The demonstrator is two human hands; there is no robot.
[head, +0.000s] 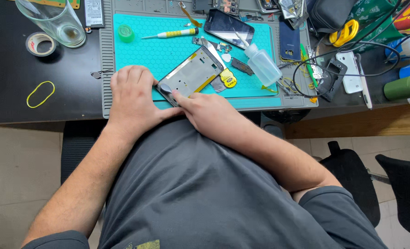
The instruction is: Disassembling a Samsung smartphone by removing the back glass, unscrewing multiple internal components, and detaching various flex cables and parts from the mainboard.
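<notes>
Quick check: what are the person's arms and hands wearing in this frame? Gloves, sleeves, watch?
Both hands are bare: no gloves, rings or watch visible on the left hand or right hand. Forearms are uncovered. Short dark grey T-shirt sleeves end above the elbows. No straps or cables on either arm.

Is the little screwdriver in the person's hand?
No, the screwdriver lies alone on the teal mat, away from both hands.

Bright, even overhead light, soft shadows, sharp focus, slight wide-angle bending at the edges.
</notes>
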